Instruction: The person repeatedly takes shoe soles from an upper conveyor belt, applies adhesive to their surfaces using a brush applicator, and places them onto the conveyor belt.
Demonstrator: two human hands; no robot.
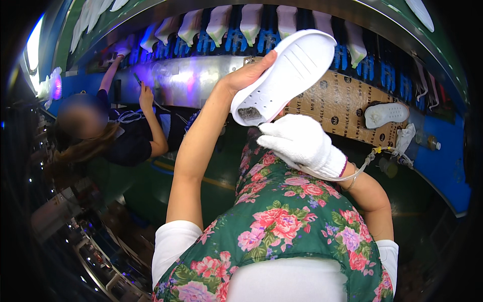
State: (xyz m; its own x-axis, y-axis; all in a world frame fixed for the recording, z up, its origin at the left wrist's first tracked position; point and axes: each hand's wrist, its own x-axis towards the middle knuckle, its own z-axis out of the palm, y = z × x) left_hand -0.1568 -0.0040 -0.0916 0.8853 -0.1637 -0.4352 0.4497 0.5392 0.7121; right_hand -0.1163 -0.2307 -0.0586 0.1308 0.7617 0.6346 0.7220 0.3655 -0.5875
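My left hand (249,74), bare, grips a white shoe sole (289,73) by its left edge, the thumb on top and the other fingers hidden beneath. The sole is tilted, its toe end pointing up and right. Grooves cross its wide part, and small holes dot the narrower end around a dark patch (248,114). Just below that end is my right hand (302,141) in a white knitted glove, fingers closed together. A small dark tip shows at its fingertips; what it belongs to is hidden. A clear tube or cord (327,177) runs along the right wrist.
Brown cardboard (342,108) covers the bench ahead, with another white shoe piece (386,115) on it. Beside it are a crumpled white cloth (405,137) and a bottle (428,141). Pale shoe lasts (219,25) on blue holders line the back. A co-worker (121,136) works at left.
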